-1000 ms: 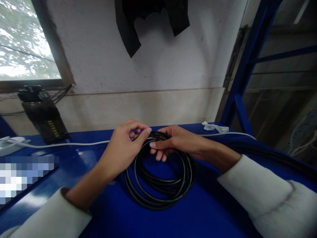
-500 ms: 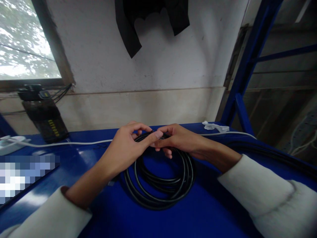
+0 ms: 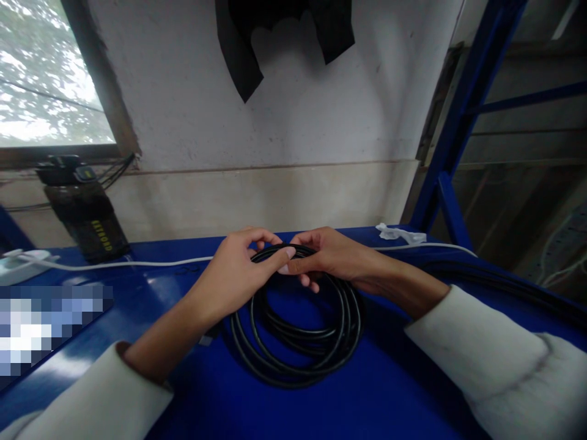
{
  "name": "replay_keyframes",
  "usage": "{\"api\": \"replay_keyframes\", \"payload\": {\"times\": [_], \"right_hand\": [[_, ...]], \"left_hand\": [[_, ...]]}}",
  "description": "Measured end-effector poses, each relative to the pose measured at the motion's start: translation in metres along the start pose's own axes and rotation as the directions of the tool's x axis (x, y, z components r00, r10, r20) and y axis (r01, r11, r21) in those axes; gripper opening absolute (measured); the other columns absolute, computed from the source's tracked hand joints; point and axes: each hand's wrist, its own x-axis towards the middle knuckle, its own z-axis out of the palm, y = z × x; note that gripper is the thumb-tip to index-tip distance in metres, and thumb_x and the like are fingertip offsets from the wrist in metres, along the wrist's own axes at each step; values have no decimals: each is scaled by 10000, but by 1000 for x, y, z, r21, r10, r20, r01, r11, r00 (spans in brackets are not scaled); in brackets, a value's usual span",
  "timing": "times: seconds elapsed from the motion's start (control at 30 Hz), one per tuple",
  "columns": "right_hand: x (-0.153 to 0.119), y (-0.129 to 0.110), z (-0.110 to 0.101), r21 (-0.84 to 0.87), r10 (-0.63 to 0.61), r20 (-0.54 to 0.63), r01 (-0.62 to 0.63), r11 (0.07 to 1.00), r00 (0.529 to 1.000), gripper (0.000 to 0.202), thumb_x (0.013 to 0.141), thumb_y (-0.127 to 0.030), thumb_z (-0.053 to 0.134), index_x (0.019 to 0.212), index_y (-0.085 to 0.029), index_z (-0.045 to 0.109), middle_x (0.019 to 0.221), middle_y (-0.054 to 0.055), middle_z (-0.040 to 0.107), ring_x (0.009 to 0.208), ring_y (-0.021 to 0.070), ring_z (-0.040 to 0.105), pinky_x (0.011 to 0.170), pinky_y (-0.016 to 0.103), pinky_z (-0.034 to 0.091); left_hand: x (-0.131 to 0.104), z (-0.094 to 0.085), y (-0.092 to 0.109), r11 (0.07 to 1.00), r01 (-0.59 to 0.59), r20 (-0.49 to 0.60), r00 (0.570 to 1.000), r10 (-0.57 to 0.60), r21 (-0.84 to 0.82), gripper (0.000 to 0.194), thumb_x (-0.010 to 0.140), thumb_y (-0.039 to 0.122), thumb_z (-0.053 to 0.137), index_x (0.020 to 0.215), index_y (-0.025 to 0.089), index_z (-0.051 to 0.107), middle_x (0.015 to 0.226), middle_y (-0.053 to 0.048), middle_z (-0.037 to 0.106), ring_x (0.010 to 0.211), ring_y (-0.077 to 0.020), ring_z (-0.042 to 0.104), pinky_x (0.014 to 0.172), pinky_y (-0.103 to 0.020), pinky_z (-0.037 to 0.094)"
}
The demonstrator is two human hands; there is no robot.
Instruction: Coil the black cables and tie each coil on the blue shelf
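Left hand (image 3: pixel 236 272), right hand (image 3: pixel 339 256): both pinching coil (image 3: pixel 345 311) at top | you're seemingly bunching loops | next move's needing firm grip

This looks like a workshop or a similar working room, though the exact kind cannot be told. A blue-painted counter (image 3: pixel 293 409) carries looped black cable (image 3: pixel 298 382) and a white power cord (image 3: pixel 151 264), and a blue metal frame (image 3: pixel 452 153) rises at its right end. The wall (image 3: pixel 183 91) behind is plain and marked, with a beige lower band (image 3: pixel 275 198), and the window (image 3: pixel 46 79) has a worn, dark surround. Beyond the frame, the dim area shows rough panels and more loose wiring (image 3: pixel 566 269).
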Motion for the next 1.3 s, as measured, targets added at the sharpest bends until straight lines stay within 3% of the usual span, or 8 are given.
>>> {"api": "replay_keyframes", "payload": {"times": [0.13, 0.3, 0.6, 1.07, 1.3], "right_hand": [[1, -3, 1, 48, 17, -27, -15, 999, 1000, 294, 718, -223, 923, 892, -133, 705, 715, -3, 717, 591, 76, 629, 581, 162, 520], [1, -3, 0, 108, 7, -42, -2, 994, 999, 267, 725, -178, 908, 915, -122, 728, 807, 0, 727, 651, 66, 655, 637, 151, 532], [-2, -7, 1, 287, 88, -85, -60, 956, 992, 230, 762, -57, 815, 970, -135, 757, 887, 35, 774, 777, 103, 719, 780, 177, 583], [1, -8, 0, 327, 94, -131, -46, 944, 987, 157, 825, -23, 752, 939, -131, 760, 871, 47, 771, 766, 102, 720, 764, 157, 594], [2, -3, -6, 254, 46, -10, -42, 966, 999, 57, 860, -126, 761, 818, -129, 722, 887, 65, 758, 789, 114, 705, 724, 164, 588]], "left_hand": [[0, -2, 1, 999, 6, 26, 1000, -5, -47, 243, 906, 450, 741, 956, 212, 751, 974, -50, 770, 947, -256, 744, 858, -378, 555], [0, -3, 2, 999, 32, 59, 998, -30, -40, 256, 917, 465, 730, 960, 213, 748, 913, -35, 781, 828, -234, 732, 769, -360, 538], [1, -4, 2, 998, -16, 37, 999, 19, -67, 265, 910, 435, 761, 1054, 212, 761, 1006, -40, 784, 957, -244, 724, 846, -367, 532], [-2, -4, 2, 989, -16, 54, 998, 24, -148, 263, 911, 403, 769, 1089, 209, 771, 1021, -50, 794, 902, -219, 755, 808, -315, 573], [-2, -5, 3, 987, 5, 23, 1000, -2, -163, 317, 863, 422, 825, 1068, 189, 759, 982, -35, 771, 843, -192, 736, 795, -304, 572]]}}
